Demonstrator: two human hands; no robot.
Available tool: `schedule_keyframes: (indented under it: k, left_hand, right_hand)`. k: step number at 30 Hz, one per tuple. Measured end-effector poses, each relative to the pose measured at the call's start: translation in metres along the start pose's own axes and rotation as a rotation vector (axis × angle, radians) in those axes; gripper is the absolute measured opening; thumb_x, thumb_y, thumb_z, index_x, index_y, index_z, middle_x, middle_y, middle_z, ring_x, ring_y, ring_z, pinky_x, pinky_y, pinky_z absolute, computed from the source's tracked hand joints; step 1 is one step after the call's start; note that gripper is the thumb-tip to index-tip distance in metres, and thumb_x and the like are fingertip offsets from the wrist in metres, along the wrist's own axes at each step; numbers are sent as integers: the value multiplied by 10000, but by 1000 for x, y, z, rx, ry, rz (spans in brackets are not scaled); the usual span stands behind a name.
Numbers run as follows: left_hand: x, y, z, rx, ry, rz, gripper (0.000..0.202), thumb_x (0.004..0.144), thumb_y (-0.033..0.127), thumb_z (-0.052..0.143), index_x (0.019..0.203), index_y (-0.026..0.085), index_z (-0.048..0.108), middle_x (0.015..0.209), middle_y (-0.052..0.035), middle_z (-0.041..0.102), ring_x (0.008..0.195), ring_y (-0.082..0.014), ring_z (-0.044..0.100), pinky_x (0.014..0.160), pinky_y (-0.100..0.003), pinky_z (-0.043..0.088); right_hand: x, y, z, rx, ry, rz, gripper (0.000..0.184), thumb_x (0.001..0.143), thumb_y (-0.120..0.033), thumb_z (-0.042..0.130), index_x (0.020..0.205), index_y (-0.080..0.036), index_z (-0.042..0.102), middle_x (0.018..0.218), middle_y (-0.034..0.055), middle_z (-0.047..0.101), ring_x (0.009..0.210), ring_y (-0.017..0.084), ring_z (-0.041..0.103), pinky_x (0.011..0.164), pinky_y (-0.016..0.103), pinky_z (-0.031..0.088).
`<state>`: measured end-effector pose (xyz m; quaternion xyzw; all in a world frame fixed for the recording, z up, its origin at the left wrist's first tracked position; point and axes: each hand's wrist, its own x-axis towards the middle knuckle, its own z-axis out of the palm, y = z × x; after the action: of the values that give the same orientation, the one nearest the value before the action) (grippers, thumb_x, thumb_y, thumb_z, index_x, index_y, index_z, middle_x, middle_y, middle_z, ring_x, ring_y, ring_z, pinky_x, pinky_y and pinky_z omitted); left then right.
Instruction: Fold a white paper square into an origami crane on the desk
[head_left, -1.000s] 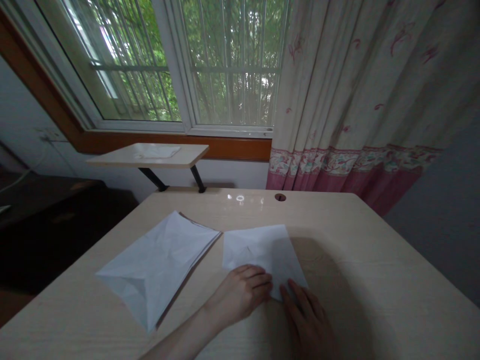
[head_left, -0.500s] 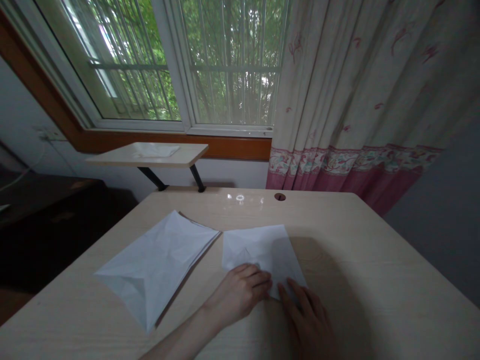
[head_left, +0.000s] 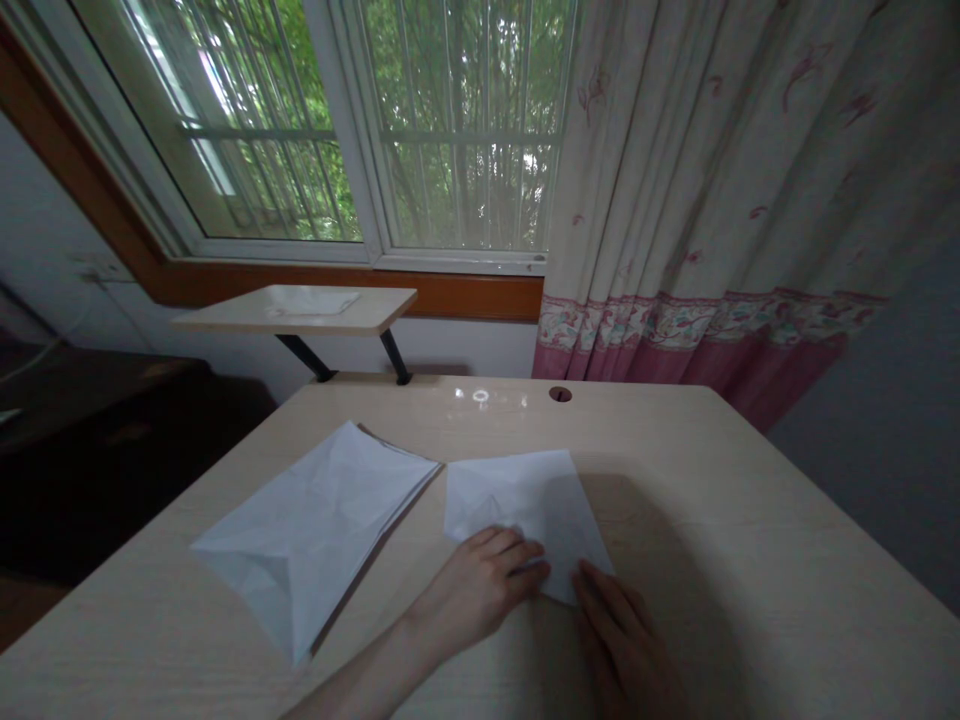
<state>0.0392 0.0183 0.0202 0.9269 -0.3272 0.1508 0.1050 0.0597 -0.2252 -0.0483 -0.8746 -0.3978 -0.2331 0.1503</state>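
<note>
A folded sheet of white paper (head_left: pixel 536 490) lies flat on the table, with faint creases near its left side. My left hand (head_left: pixel 491 575) presses on its lower left part, fingers bent over the near edge and thumb close beside them. At the lower right corner of the sheet, my right hand (head_left: pixel 619 620) lies with fingers stretched out, the tips touching the paper. Under the hands, part of the near edge is hidden. A stack of creased white paper (head_left: pixel 315 530) rests to the left, its right corner almost meeting the folded sheet.
The pale wooden table (head_left: pixel 750 520) has a round cable hole (head_left: pixel 560 394) near its back edge. A small raised shelf (head_left: pixel 360 312) at the back left carries a white wrapper or tissue (head_left: pixel 311 300). A curtain (head_left: pixel 675 250) and a barred window (head_left: pixel 457 130) are behind.
My right hand has slid slightly to the right along the paper's near edge, uncovering more of that edge. My left hand has hardly moved; its thumb has shifted a little right.
</note>
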Motion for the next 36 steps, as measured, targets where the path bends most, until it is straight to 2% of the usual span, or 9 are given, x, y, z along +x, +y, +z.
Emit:
schedule_keyframes:
  k: [3,8,15,19,24,30,36]
  left_hand:
    - [0,1,0,10,-3,-10,214,954,217,515,1155,211,587,1178,-21,626,1056,-172,549,907,-316,429]
    - [3,4,-5,-36,-31,-53,210,959,202,485,1147,189,579,1177,-42,622,1055,-199,545,917,-346,414]
    - [11,8,-1,-82,24,-147,94,925,220,539,965,203,622,1069,-17,647,956,-196,551,862,-349,415]
    - [15,9,3,-90,45,-189,40,892,221,585,891,206,622,1028,-13,645,957,-204,545,854,-355,407]
    - [14,9,5,-112,33,-209,46,896,234,584,907,208,621,1042,-11,637,974,-210,542,872,-367,398]
    - [10,8,4,-89,73,-176,163,906,236,571,1055,262,633,1055,-11,638,959,-215,537,856,-375,404]
    - [11,11,4,8,88,-137,157,914,241,544,1021,223,658,1035,-46,632,917,-209,539,835,-362,429]
  right_hand:
    - [1,8,-12,67,4,-38,386,923,-237,439,1288,-260,560,1233,45,628,1055,201,629,842,297,556]
    - [3,12,-26,-4,0,-107,368,932,-288,433,1270,-278,578,1220,37,636,1052,209,635,805,298,568]
    - [2,10,-23,-70,37,-151,355,946,-342,434,1241,-241,603,1216,66,637,1054,210,633,791,285,565]
    - [0,11,-22,-30,-4,-132,377,940,-328,449,1297,-270,552,1262,48,606,1088,205,615,828,284,553]
    - [1,11,-25,-20,-11,-118,379,930,-330,465,1293,-272,556,1268,43,600,1088,206,616,831,289,556]
    - [4,11,-30,-72,-5,-141,345,940,-329,434,1207,-229,628,1223,53,631,1047,198,637,796,282,570]
    - [7,10,-32,-14,-9,-99,343,941,-320,436,1226,-252,614,1220,43,636,1045,194,636,792,283,569]
